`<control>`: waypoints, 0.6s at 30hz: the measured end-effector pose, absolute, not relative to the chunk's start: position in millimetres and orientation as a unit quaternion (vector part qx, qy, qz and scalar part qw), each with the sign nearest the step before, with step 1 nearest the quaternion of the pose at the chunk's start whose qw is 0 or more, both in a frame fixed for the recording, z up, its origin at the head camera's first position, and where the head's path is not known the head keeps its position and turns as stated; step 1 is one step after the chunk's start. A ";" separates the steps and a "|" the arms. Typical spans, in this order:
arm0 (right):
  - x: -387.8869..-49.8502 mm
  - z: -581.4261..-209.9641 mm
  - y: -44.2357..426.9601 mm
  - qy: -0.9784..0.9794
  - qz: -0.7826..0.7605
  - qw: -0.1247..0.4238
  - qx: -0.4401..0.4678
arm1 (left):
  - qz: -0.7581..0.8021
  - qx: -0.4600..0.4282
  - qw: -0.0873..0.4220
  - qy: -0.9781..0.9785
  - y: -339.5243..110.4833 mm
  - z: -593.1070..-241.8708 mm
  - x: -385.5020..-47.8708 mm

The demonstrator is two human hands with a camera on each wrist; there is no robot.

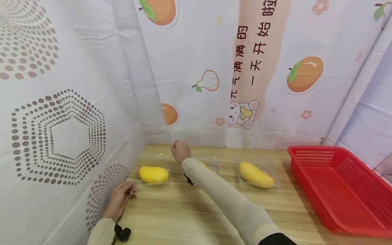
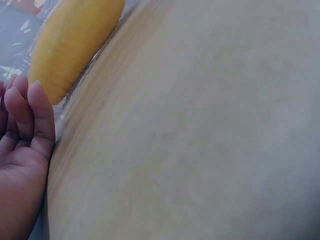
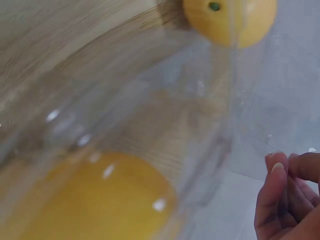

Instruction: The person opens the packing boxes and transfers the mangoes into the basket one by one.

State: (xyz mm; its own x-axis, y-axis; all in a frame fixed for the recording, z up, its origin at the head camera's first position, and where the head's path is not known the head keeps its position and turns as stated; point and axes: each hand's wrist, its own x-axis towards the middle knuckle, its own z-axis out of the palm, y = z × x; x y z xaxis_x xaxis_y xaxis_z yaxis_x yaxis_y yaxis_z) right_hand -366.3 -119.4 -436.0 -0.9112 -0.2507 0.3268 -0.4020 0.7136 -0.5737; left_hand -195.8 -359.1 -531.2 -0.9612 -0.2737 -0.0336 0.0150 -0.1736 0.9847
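Observation:
My right hand point(image 1: 181, 151) is at the back of the table, between two yellow mangoes. In the right wrist view its thumb and fingertips point(image 3: 278, 167) pinch together at the edge of a clear plastic bag point(image 3: 270, 100). A mango point(image 3: 230, 22) with a green stem spot lies beside that film; another mango point(image 3: 110, 200) is under blurred clear plastic. My left hand point(image 1: 122, 195) rests at the table's left side, fingers loosely curled, close to the bagged left mango point(image 1: 153, 174). In the left wrist view that mango point(image 2: 75, 47) lies just past the fingertips point(image 2: 40, 100).
The middle mango point(image 1: 206, 166) is mostly hidden by my right forearm. A third mango point(image 1: 256, 175) lies in clear plastic farther right. A red plastic basket point(image 1: 318, 200) stands at the right. Printed white curtains point(image 1: 199, 41) hang along the back and left of the wooden table point(image 1: 171, 214).

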 end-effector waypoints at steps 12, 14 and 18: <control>-369.2 -445.5 -124.3 -0.953 0.232 0.092 0.171 | -0.754 0.114 0.105 -0.639 -356.5 -529.0 -195.4; -371.7 -450.2 -125.8 -0.955 0.228 0.091 0.167 | -0.755 0.117 0.103 -0.637 -355.8 -529.7 -195.5; -375.6 -456.9 -126.9 -0.957 0.231 0.080 0.158 | -0.754 0.127 0.098 -0.636 -354.9 -530.0 -196.3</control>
